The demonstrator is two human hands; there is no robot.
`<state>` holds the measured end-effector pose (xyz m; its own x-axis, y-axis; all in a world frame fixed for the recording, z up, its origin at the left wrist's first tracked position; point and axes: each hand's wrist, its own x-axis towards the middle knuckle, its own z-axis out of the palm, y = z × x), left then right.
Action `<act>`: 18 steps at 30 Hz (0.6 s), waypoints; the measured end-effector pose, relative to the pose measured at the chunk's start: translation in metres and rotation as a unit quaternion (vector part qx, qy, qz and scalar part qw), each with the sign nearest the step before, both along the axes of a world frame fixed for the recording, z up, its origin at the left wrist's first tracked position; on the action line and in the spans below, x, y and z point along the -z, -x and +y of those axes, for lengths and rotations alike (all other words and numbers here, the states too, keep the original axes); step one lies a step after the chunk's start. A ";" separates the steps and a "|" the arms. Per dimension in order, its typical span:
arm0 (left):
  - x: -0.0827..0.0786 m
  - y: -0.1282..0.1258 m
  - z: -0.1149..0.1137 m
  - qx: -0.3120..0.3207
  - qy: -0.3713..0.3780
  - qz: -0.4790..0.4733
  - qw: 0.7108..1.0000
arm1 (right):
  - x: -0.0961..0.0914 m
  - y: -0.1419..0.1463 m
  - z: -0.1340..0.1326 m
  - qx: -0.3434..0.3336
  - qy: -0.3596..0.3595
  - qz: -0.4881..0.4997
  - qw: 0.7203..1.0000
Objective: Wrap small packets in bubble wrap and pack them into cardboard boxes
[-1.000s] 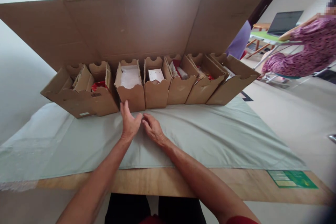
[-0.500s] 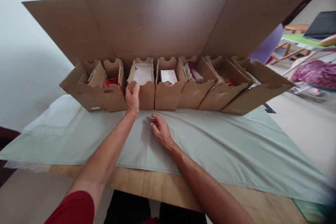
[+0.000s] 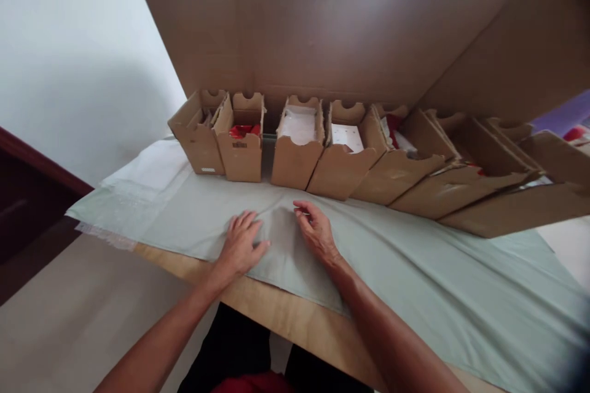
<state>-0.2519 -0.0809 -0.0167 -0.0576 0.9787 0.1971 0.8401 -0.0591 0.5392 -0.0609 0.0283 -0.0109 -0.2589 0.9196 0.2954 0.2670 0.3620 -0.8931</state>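
Our bare left hand [image 3: 244, 242] is spread near the front edge of the wooden counter [image 3: 276, 310]; our bare right hand [image 3: 318, 233] is half curled. The open brown cardboard box [image 3: 295, 164] stands past both, farther from that edge.

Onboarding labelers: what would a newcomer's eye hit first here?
The row of open-topped brown cardboard boxes across the middle, with a wide brown cardboard panel behind. Then the bright red item inside the second box from the left. Nearer, the bare left hand and right hand over pale green cloth.
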 end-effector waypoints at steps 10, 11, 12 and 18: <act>0.016 0.003 -0.039 -0.004 -0.126 0.004 0.992 | -0.151 0.127 0.054 -0.067 -0.103 -0.265 0.956; 0.017 0.003 -0.039 -0.014 -0.147 -0.016 0.989 | -0.157 0.139 0.061 -0.054 -0.100 -0.299 0.947; 0.018 0.004 -0.039 -0.024 -0.164 -0.039 0.985 | -0.160 0.149 0.066 -0.038 -0.098 -0.320 0.942; 0.019 0.016 -0.044 -0.167 -0.190 -0.264 0.931 | -0.156 0.132 0.038 -0.030 -0.094 -0.281 0.955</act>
<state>-0.2679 -0.1252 -0.0359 -0.5334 0.7543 0.3827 0.4704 -0.1116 0.8754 -0.1932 0.0666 0.1452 -0.4759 0.8422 0.2535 0.6578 0.5321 -0.5330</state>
